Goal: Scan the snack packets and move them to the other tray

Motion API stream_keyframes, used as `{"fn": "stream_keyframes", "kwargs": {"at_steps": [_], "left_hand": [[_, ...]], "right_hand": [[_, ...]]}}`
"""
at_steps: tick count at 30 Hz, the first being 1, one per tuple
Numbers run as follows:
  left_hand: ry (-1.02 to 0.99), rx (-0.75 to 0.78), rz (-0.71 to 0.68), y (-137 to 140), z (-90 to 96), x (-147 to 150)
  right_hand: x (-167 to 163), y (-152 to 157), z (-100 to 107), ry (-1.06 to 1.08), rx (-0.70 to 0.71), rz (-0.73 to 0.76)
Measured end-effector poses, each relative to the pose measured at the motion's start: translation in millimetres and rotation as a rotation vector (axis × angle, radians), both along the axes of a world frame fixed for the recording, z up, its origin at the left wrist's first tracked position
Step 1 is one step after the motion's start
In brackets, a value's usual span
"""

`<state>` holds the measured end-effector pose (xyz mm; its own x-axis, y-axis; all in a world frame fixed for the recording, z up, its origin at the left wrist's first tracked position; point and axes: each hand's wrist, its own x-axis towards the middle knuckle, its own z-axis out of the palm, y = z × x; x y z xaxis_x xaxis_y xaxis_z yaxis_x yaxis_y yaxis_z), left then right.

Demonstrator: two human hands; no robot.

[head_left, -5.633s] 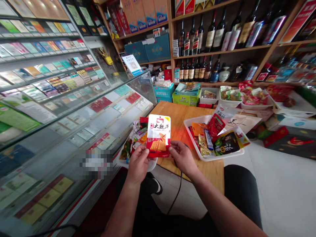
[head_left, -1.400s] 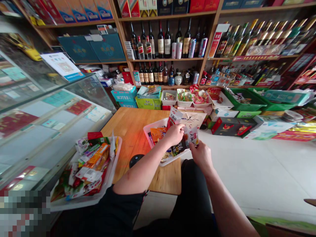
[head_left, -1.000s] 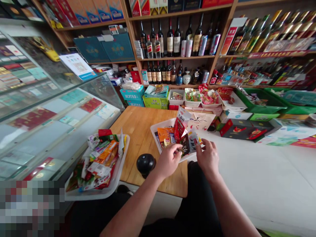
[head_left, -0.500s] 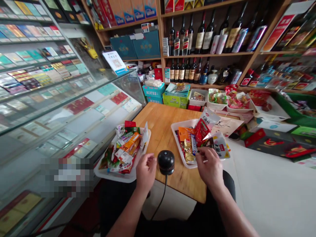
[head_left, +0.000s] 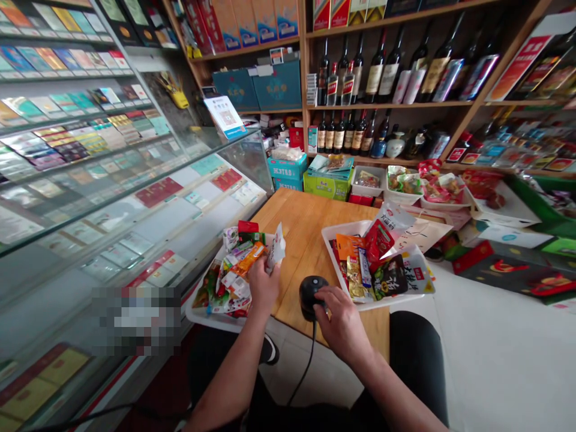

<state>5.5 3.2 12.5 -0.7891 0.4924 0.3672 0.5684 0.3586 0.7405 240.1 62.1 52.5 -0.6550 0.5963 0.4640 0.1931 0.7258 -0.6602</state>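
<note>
**Left grip (head_left: 264, 288) at the white packet (head_left: 278, 243), right grip (head_left: 339, 318) at the black device (head_left: 309, 295)**

My left fingers bend around by the lower part of the packet, which stands on edge at the right side of the left tray (head_left: 211, 320); I cannot tell whether they have closed on it. My right fingertips lie against the side of the device on the desk (head_left: 306, 210), its cord (head_left: 314, 330) dropping past the front edge; whether I clasp it, I cannot tell.

I take the step in hand to be getting hold of one packet while steadying the device. As I judge it, the next move calls for a sure pinch and a clean lift that leaves its neighbours undisturbed.

Further right, the right tray (head_left: 378, 304) carries more packets. Beyond the desk, bottles (head_left: 375, 78) line the shelves.
</note>
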Motion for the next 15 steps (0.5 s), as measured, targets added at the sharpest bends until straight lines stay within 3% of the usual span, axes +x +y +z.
{"fn": "stream_keyframes", "kwargs": {"at_steps": [3,7,15], "left_hand": [[0.046,-0.042,0.010,-0.4,-1.4,-10.3],[0.075,-0.094,0.123,-6.4,3.0,-19.5],[-0.030,0.035,0.211,-30.8,42.1,-29.0]], "right_hand": [[-0.3,0.6,1.1,-0.007,-0.016,0.010],[-2.3,2.1,4.4,-0.005,-0.034,0.010],[-16.5,11.0,19.2,-0.029,-0.095,0.042]]}}
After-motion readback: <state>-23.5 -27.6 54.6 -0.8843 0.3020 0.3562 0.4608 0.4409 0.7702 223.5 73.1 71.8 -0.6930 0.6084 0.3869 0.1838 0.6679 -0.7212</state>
